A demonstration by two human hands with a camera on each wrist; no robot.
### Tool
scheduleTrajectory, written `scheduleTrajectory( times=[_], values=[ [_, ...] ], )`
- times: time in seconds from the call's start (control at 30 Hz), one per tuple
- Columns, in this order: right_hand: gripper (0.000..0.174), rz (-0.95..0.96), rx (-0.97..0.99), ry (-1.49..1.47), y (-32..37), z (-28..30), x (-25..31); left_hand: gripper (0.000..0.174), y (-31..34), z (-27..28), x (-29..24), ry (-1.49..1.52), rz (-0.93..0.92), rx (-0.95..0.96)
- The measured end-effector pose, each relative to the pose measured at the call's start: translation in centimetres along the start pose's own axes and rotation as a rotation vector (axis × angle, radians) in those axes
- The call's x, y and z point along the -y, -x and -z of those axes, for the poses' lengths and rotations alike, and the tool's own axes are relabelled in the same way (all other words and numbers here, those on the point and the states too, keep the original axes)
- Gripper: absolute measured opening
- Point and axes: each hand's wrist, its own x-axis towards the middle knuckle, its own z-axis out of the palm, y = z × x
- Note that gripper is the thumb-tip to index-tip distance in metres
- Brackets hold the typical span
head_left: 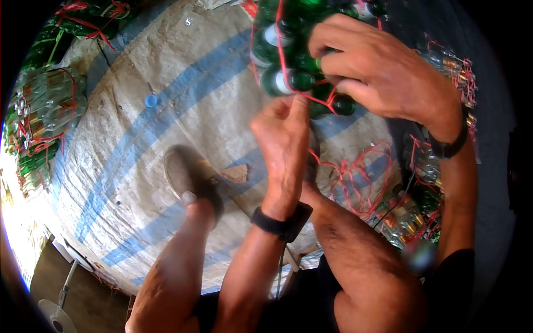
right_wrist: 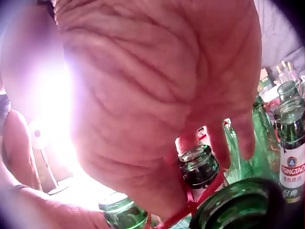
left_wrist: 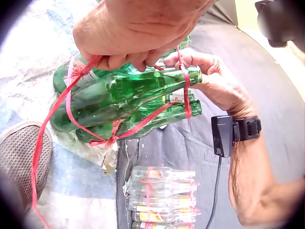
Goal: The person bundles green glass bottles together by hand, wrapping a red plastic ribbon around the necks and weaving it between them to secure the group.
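Observation:
Several green bottles [head_left: 277,50] [left_wrist: 100,102] stand bundled on the floor sheet in the head view, with red string [head_left: 281,44] [left_wrist: 186,78] around their bodies and necks. At the bundle's near edge, my left hand [head_left: 283,144] [left_wrist: 138,28] pinches the red string between thumb and fingertips. My right hand [head_left: 388,75] [left_wrist: 214,81] [right_wrist: 157,95] is over the bottle tops, fingers bent. In the right wrist view its fingers hang around a bottle mouth [right_wrist: 199,164], close to the string; whether they grip is unclear.
Loose red string [head_left: 361,177] lies right of my feet. Tied clear bottles [head_left: 50,100] [left_wrist: 164,195] stand at the left and right sides. A blue cap [head_left: 151,100] and a brown scrap [head_left: 236,173] lie on the sheet [head_left: 139,166]. A fan [head_left: 55,316] stands lower left.

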Motion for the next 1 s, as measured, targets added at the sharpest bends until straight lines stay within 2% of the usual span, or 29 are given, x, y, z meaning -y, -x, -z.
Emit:
scheduleTrajectory(
  times=[0.27, 0.33, 0.5, 0.63, 0.67, 0.73, 0.87, 1.0],
  values=[
    [0.017, 0.202, -0.180, -0.008, 0.1, 0.8, 0.4, 0.037, 0.9, -0.3, -0.7, 0.015, -0.075, 0.040],
    [0.018, 0.189, -0.169, -0.006, 0.4, 1.0, 0.9, 0.036, 1.0, -0.5, -0.9, 0.003, -0.162, 0.054],
    [0.021, 0.154, -0.151, 0.009, 1.5, 0.3, 0.1, 0.033, 1.1, -0.5, -0.8, 0.018, -0.181, 0.070],
    [0.024, 0.070, -0.125, -0.092, 1.7, -0.1, 0.3, 0.031, 1.0, -0.5, -0.4, 0.002, -0.232, 0.079],
    [0.025, 0.051, -0.121, -0.102, 1.8, -0.1, 0.6, 0.031, 1.1, -0.5, -0.4, 0.004, -0.233, 0.077],
    [0.025, 0.053, -0.129, -0.066, 1.7, -0.1, 0.9, 0.020, 1.2, -0.3, -0.6, -0.015, -0.176, 0.109],
    [0.024, 0.067, -0.181, 0.059, 1.8, -0.4, 1.4, 0.019, 1.4, -0.5, -0.7, 0.019, -0.169, 0.102],
    [0.028, 0.025, -0.226, 0.062, 2.3, -0.5, 2.1, 0.020, 1.4, -0.6, -0.6, -0.012, -0.222, 0.112]
  ],
)
